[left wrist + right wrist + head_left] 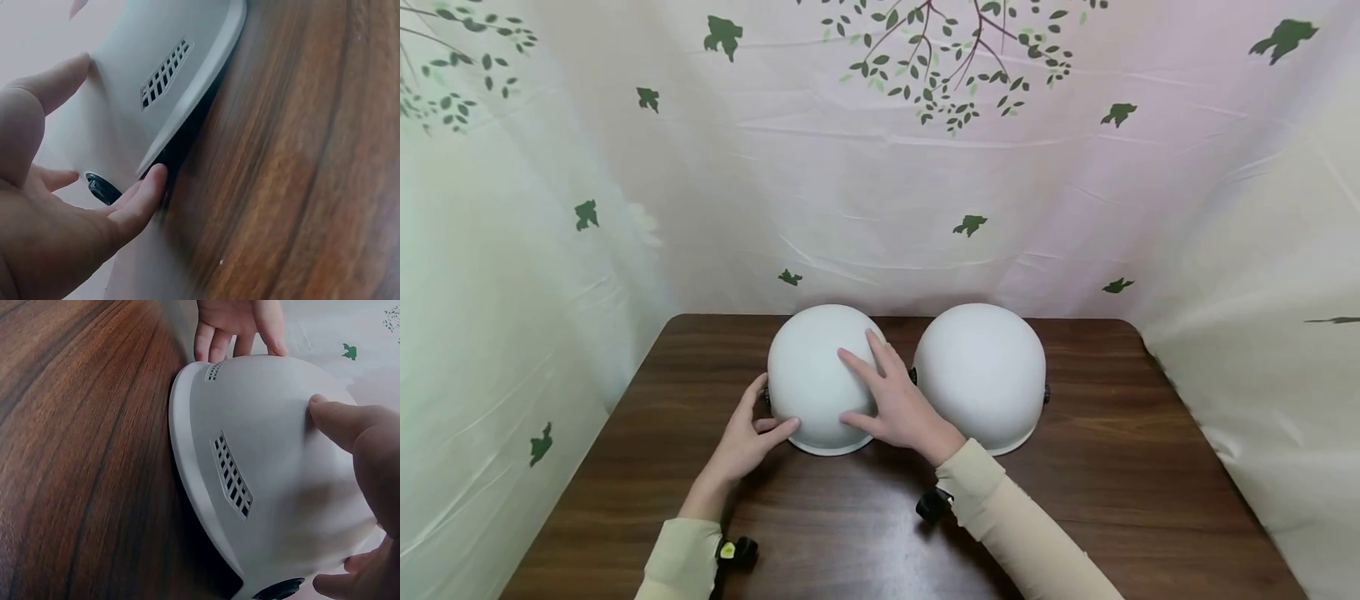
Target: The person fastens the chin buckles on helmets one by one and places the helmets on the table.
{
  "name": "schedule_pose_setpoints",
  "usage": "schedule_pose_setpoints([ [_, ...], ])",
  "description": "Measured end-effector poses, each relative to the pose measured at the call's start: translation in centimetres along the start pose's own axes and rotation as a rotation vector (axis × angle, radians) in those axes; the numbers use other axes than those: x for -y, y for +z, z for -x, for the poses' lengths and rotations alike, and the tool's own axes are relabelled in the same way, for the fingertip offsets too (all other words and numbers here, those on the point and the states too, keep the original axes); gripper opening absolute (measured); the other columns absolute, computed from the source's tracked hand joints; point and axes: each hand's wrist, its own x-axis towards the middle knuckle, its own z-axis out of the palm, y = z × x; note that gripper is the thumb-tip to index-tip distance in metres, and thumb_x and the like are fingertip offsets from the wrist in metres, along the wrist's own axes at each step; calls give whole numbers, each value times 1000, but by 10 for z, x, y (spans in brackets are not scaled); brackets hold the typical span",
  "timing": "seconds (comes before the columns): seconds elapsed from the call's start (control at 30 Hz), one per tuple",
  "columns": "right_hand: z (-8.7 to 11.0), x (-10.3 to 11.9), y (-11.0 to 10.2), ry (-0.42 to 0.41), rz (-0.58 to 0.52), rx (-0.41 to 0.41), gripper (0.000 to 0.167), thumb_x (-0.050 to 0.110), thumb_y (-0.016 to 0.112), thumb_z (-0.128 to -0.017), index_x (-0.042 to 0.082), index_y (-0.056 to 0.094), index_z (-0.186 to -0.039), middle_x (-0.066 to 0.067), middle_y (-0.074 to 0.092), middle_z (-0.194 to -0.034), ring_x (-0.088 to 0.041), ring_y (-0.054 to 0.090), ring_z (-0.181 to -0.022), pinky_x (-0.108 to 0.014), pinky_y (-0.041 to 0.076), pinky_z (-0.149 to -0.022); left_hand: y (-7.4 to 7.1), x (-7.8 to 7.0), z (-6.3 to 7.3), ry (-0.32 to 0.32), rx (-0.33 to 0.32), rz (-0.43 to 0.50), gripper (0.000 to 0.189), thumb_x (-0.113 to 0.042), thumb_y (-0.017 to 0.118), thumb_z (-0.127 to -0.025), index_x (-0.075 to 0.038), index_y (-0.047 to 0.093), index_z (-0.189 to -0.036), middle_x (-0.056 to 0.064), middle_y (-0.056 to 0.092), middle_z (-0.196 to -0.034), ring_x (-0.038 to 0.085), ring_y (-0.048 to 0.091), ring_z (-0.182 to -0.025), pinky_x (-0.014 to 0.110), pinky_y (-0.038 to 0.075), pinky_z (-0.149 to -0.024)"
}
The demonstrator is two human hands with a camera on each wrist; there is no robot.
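Note:
Two white domed helmets stand side by side, crown up, on the dark wooden table. My left hand [741, 442] holds the lower left side of the left helmet [812, 367], thumb on the front of the shell. In the left wrist view its fingertips are right at the rim, beside a small black knob [103, 189]. My right hand [898, 408] rests on the same helmet's right side with fingers spread. In the right wrist view the right thumb [337, 419] touches the shell above a slotted vent [232, 475].
The second white helmet [981, 375] is just right of my right hand, with a black fitting [1047, 394] on its side. The wooden table [1112, 483] ends at a pale curtain [880, 208] printed with leaves and birds. Each wrist carries a black camera.

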Motion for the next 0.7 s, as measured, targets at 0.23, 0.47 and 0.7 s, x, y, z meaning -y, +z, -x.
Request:
schedule_pose_setpoints([
  [0.23,1,0,0,-12,6,-36,90,48,84,-88,27,39,-163,-24,11,-173,-52,21,-155,-69,42,-109,5,-1,2,1,-37,22,99,-28,80,-96,-20,15,-169,19,16,-171,41,65,-123,44,59,-92],
  [0.47,1,0,0,-8,3,-53,90,49,84,-88,26,40,-162,-24,13,-172,-54,25,-152,-71,39,-111,5,-4,4,15,-82,35,96,-25,81,-95,-20,20,-168,21,18,-171,40,66,-120,32,58,-91],
  [0.7,4,1,-1,12,-21,-66,91,50,83,-89,26,37,-164,-26,12,-172,-53,27,-152,-68,40,-113,2,-14,6,46,-137,-11,92,-28,81,-95,-24,24,-167,20,22,-171,37,65,-116,29,56,-96],
])
